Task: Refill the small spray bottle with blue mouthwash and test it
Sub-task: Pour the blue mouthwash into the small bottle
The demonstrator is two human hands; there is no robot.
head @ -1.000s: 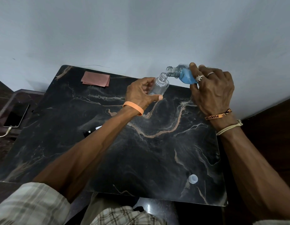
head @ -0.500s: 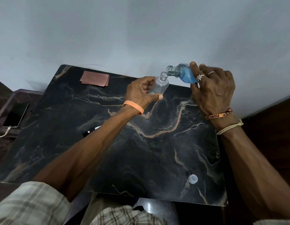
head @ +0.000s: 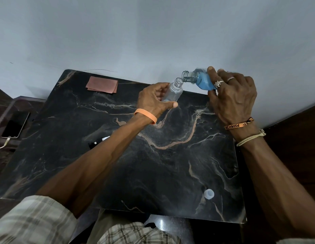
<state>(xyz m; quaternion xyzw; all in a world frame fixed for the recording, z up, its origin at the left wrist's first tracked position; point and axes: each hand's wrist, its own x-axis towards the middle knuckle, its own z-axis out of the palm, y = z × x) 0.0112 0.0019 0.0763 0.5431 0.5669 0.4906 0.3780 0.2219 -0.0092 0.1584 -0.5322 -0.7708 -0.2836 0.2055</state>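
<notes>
My left hand (head: pixel 151 101) grips a small clear spray bottle (head: pixel 173 91) with its open threaded neck tilted up to the right, above the far part of the black marble table (head: pixel 170 164). My right hand (head: pixel 232 97) holds the mouthwash bottle (head: pixel 200 81) tipped on its side, blue liquid pooled toward its base. Its open mouth sits just above and right of the small bottle's neck. I see no stream between them. A pale round cap (head: pixel 209 194) lies near the table's front edge. A black and white object (head: pixel 98 141), partly hidden by my left forearm, lies on the table.
A folded pinkish cloth (head: pixel 102 84) lies at the table's far left corner. A phone (head: pixel 15 125) on a charging cable rests on a lower surface to the left. A plain wall stands right behind the table. Dark wood flooring shows on the right.
The mouthwash bottle has lifted slightly and its mouth has moved a little away from the small bottle's neck. My left hand holds almost still.
</notes>
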